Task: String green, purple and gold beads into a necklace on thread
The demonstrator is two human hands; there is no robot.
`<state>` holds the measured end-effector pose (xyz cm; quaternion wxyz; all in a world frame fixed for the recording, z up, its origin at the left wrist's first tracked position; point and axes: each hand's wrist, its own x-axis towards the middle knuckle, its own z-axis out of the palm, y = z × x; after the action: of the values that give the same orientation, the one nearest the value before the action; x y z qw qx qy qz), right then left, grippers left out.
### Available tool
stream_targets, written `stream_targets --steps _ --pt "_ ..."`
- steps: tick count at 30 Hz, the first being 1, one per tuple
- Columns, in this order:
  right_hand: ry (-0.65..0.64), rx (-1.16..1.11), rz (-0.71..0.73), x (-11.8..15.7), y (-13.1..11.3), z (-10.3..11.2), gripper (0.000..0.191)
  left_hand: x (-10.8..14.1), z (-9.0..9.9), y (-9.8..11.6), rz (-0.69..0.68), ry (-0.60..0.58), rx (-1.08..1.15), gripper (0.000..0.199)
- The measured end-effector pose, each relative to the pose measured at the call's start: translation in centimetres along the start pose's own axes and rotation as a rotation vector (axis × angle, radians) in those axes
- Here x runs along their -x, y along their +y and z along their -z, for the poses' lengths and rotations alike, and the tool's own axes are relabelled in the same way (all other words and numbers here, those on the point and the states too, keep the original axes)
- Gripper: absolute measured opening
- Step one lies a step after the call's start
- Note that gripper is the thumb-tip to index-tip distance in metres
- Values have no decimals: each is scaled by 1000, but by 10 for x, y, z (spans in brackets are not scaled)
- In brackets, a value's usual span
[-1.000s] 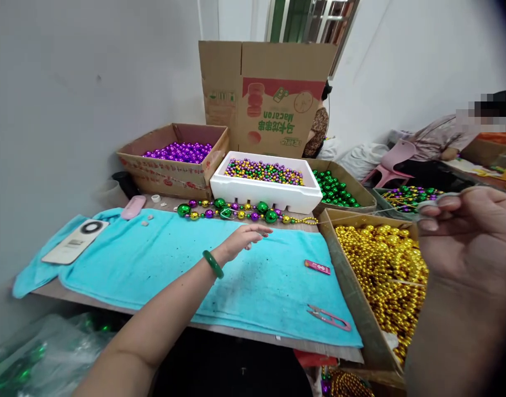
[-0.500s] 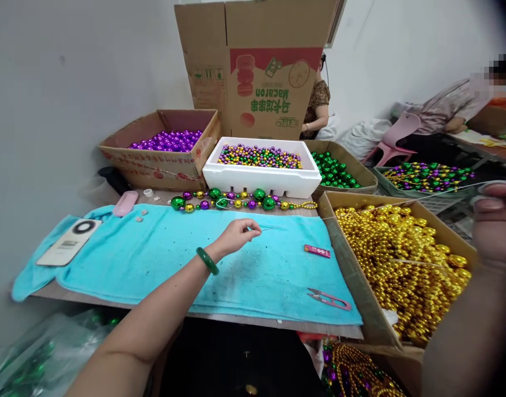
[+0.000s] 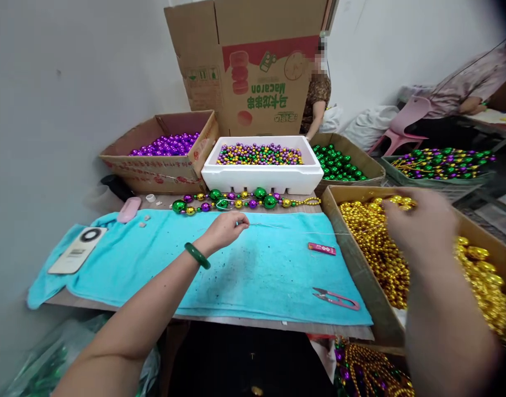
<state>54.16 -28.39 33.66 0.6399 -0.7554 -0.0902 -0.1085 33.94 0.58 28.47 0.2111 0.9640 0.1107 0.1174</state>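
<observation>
My left hand point(image 3: 227, 227), with a green bangle point(image 3: 197, 256) at the wrist, is pinched above the blue towel point(image 3: 253, 264). A thin pale thread point(image 3: 310, 232) leads from its fingertips to the right. Whether a needle is in the pinch is too fine to tell. My right hand point(image 3: 422, 226) is smeared by motion over the carton of gold beads point(image 3: 362, 242). The thread runs toward it, but its grip is unclear. Behind the towel lies a string of green, purple and gold beads point(image 3: 236, 203). Pink thread snips point(image 3: 336, 298) and a small magenta packet point(image 3: 321, 248) lie on the towel.
At the back stand a carton of purple beads point(image 3: 153, 165), a white foam box point(image 3: 261, 179) of mixed small beads and a carton of green beads point(image 3: 374, 179). A phone point(image 3: 76, 253) lies left. Two people sit beyond, near a pink chair point(image 3: 414, 118).
My right hand has swept left and inward from the far right edge to above the gold beads. The thread now hangs lower. My left hand keeps its pinch, and the view has shifted slightly.
</observation>
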Motion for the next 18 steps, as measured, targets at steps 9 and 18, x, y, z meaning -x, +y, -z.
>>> stream_targets --steps 9,18 --pt "-941 -90 -36 90 24 -137 18 -11 6 30 -157 -45 -277 24" --pt "-946 70 45 61 42 -144 7 -28 4 23 -107 -19 -313 26"
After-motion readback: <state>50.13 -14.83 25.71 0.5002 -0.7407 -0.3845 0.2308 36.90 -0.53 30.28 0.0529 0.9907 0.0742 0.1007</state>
